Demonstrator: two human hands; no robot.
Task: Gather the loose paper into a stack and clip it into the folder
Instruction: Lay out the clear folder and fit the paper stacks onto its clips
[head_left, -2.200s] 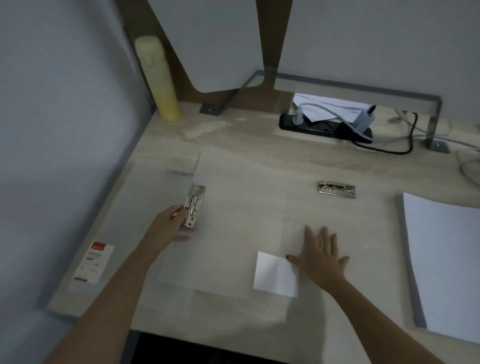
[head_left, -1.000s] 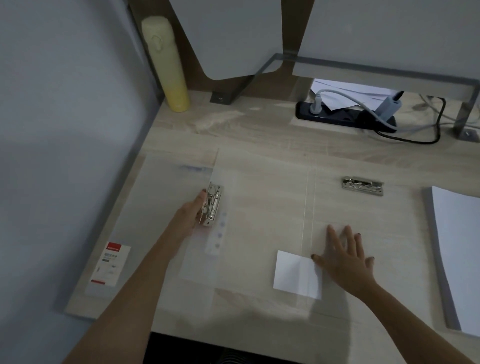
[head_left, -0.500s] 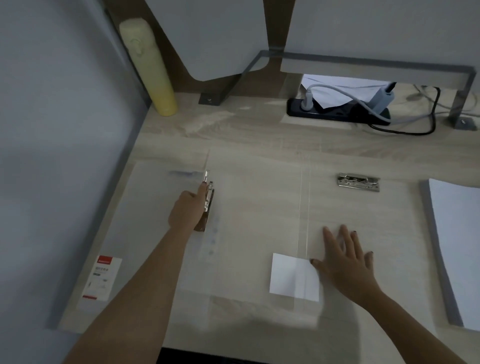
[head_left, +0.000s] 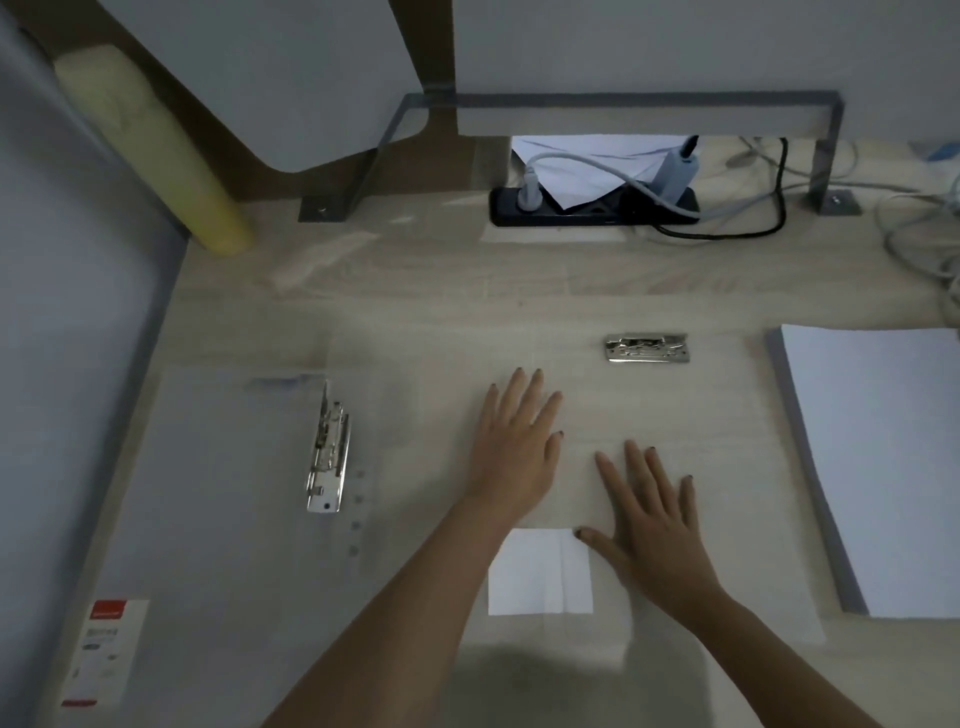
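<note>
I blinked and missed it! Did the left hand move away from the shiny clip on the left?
Yes. The left hand let go of the shiny clip and went right; it now lies flat on the clear folder beside the right hand.

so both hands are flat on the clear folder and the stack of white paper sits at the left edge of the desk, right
Not quite. The left hand and right hand do lie flat on the clear folder, but the stack of white paper sits at the right edge of the desk, not the left. The head view shows it.
</note>
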